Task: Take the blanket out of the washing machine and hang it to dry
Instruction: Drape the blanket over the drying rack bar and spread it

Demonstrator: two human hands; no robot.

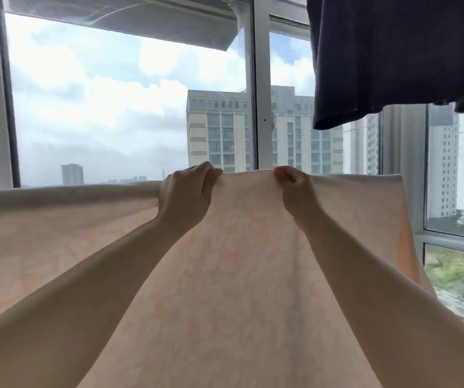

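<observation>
Two bare forearms reach up from the bottom corners of the view, and between and beneath them spreads the pale peach blanket with a faint white floral pattern (242,275), the biggest thing in sight. It fills the lower half of the picture, its top edge running as a level fold from the left border across to a squared corner on the right, with the cloth falling away toward the camera. What carries that top edge cannot be made out.

Behind the blanket stands a tall white-framed window (261,93) with several panes, one sash tilted open at the top. Through the glass show a cloudy sky, a beige high-rise block (219,127) in the middle and paler towers to the right, with green treetops low on the right.

At the upper right hangs a dark navy cloth garment (393,57), its hem well above the blanket and apart from it.

On the blanket's top edge, near the middle, the left hand (187,191) pinches the fold with fingers curled over it, and the right hand (295,189), just beside it, grips the same edge in a closed fist.
</observation>
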